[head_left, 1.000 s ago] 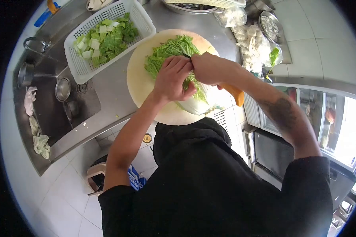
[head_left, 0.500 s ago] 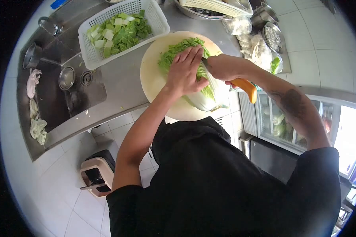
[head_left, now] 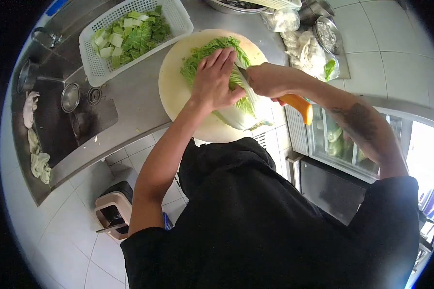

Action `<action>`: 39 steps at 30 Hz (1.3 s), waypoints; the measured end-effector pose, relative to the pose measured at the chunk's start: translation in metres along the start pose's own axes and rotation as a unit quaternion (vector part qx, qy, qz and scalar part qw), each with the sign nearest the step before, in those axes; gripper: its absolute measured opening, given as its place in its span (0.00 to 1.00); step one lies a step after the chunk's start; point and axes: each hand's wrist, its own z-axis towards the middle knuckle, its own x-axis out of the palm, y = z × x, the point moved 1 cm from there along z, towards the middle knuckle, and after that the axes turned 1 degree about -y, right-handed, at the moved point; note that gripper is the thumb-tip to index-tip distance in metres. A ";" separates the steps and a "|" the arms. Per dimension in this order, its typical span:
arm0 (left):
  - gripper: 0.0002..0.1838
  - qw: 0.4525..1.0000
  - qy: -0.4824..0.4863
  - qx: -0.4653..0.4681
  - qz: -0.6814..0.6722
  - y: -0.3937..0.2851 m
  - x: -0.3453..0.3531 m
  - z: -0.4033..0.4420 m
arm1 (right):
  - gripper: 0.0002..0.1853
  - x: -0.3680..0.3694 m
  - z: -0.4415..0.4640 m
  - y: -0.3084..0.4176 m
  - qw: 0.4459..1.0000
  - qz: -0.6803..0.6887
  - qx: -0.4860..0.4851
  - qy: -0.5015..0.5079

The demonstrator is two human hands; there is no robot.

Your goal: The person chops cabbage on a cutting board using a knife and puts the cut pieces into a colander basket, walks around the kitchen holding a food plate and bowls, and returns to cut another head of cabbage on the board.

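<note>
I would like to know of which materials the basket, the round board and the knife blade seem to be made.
Basket: very likely plastic, white, with regular rows of small holes through its wall. Round board: plastic or wood, I cannot tell; it is pale cream and looks matt, without visible grain. Knife blade: most likely steel, since the visible strip is thin, grey and smooth-looking.

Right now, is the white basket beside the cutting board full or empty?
Partly filled: chopped leafy greens lie in the white basket, with its bare sides showing around them.
</note>
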 end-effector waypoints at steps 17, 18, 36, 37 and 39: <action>0.44 0.999 0.015 -0.026 -0.011 0.001 -0.003 0.000 | 0.10 0.013 -0.012 0.001 1.000 0.009 -0.001 0.012; 0.41 0.999 0.021 -0.018 -0.016 0.000 -0.005 0.000 | 0.10 0.014 -0.013 0.001 1.000 0.012 0.003 0.009; 0.18 0.991 0.094 -0.025 0.087 0.011 0.029 0.057 | 0.08 0.017 -0.015 -0.005 0.999 -0.002 0.007 0.033; 0.18 0.993 0.081 -0.026 0.079 0.011 0.029 0.058 | 0.08 0.018 -0.012 -0.008 0.999 -0.017 -0.005 0.036; 0.18 0.993 0.088 -0.029 0.076 0.007 0.029 0.056 | 0.07 0.022 -0.018 -0.014 0.999 -0.019 -0.011 0.030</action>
